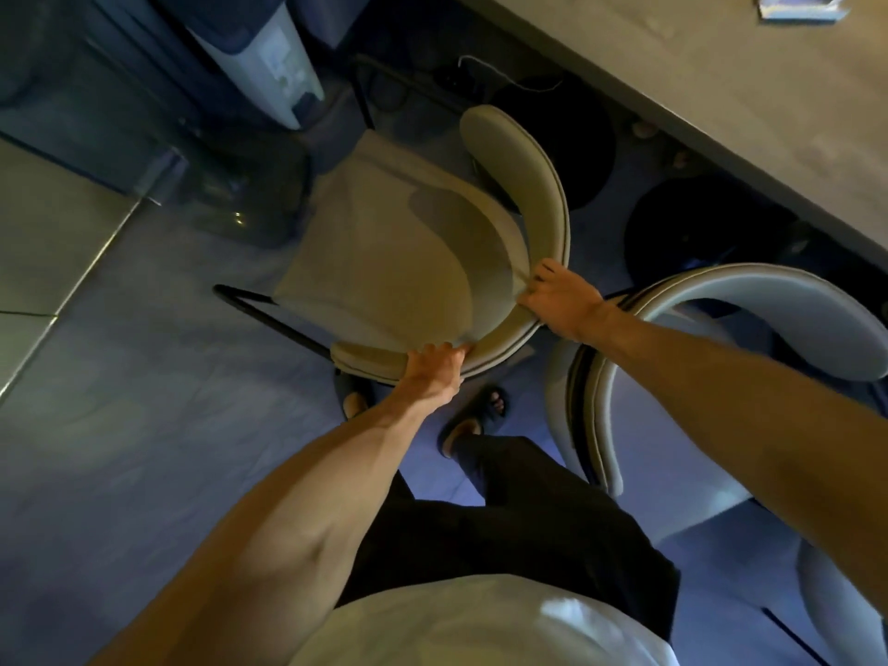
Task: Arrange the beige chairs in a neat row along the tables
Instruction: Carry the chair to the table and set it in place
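step in hand: positioning beige chair (pixel 403 252) beside table (pixel 721 103). left hand (pixel 435 372) and right hand (pixel 560 298) grip curved backrest, fingers curled over rim. chair angled, near second chair (pixel 769 310). next: likely rotate seat toward table, align with neighbour.

A: Chair status?
B: Beige chair (pixel 399 262): padded seat, curved wraparound back with dark piping, black tube frame. It's just off the table (pixel 721 113) edge, seat opening away from it. Left hand (pixel 435 370) and right hand (pixel 560 300) grip the back rim.
A: Next one?
B: Second chair (pixel 769 319) just beside it on the right, same shape. Backs almost touching.
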